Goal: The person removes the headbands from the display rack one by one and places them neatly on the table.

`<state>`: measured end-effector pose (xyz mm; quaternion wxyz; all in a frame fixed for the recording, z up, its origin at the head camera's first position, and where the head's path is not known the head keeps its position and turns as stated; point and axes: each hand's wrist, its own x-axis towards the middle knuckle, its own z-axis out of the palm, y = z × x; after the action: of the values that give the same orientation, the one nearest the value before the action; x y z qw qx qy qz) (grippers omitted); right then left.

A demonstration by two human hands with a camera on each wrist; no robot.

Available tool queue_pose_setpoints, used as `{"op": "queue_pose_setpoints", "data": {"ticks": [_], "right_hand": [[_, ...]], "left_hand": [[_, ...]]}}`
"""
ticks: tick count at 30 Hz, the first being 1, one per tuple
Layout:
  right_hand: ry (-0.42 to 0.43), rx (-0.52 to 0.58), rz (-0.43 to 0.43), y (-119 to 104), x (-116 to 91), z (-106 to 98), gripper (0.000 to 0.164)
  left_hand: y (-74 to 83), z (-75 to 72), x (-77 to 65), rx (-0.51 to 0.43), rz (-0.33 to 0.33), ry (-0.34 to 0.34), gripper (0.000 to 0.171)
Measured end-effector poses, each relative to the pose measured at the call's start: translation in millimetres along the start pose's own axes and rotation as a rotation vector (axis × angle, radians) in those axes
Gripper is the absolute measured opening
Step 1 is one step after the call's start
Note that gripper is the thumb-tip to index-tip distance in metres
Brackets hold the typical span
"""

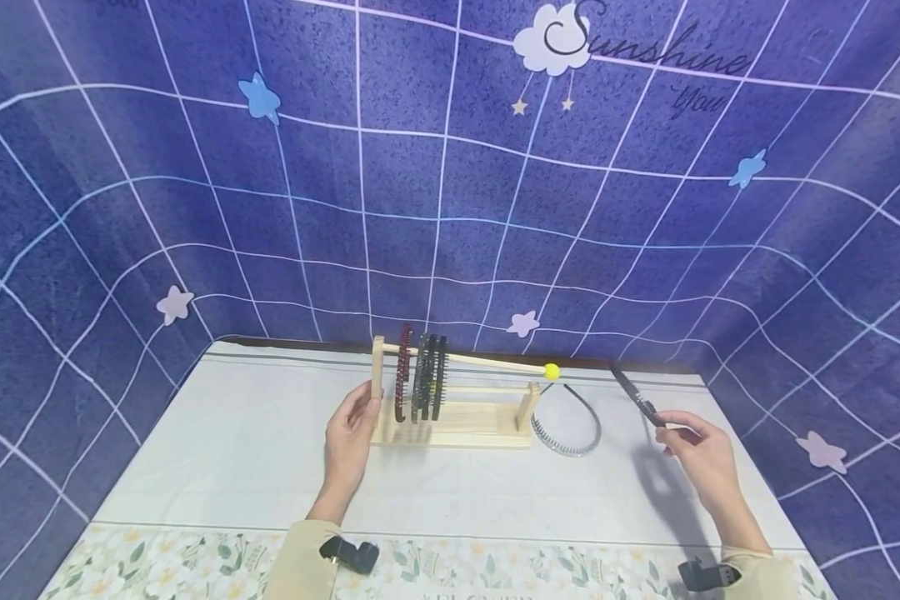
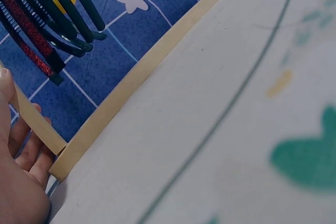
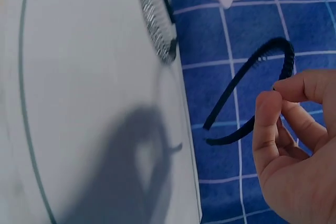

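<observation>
My left hand grips the left post of a light wooden headband rack, its fingers behind the post. From the rack's upper rod, which ends in a yellow ball, hang a glittery dark red headband and several black headbands, all toward the left end. My right hand pinches a toothed black headband between thumb and fingers, to the right of the rack. In the right wrist view this black headband is raised, both its ends pointing away from the hand.
Just right of the rack, a headband with silvery teeth lies on the white tablecloth. A floral strip runs along the near edge. Behind and at both sides rises a blue gridded cloth with stars.
</observation>
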<state>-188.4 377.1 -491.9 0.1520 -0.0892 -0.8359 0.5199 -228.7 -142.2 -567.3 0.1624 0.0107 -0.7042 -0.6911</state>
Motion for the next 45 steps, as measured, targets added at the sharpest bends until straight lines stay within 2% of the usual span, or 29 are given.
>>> {"op": "queue_pose_setpoints", "data": {"ticks": [7, 11, 23, 30, 34, 41, 45], "right_hand": [[-0.03, -0.138, -0.152, 21.1, 5.4, -10.6, 0.024], [-0.021, -0.198, -0.242, 32.7, 9.9, -16.0, 0.024], [-0.112, -0.253, -0.363, 49.0, 17.0, -25.8, 0.027], [-0.145, -0.241, -0.45, 58.1, 27.1, -31.6, 0.031], [-0.169, -0.252, -0.455, 61.4, 31.6, -34.0, 0.031], [-0.242, -0.273, -0.387, 65.9, 34.1, -34.9, 0.029], [-0.25, -0.316, -0.412, 69.6, 35.9, -33.5, 0.032]], "left_hand": [[-0.3, 0.4, 0.6, -0.004, 0.004, -0.003, 0.045], [0.3, 0.7, 0.8, -0.009, 0.007, -0.002, 0.045], [-2.0, 0.9, 1.3, -0.017, 0.018, 0.012, 0.044], [-2.2, 0.8, 1.0, -0.007, 0.017, 0.014, 0.043], [-2.1, 0.6, 0.5, -0.012, 0.013, 0.017, 0.043], [-2.6, -0.1, 0.5, -0.022, 0.017, 0.016, 0.043], [-2.5, -0.6, 0.5, -0.021, 0.021, 0.012, 0.043]]}}
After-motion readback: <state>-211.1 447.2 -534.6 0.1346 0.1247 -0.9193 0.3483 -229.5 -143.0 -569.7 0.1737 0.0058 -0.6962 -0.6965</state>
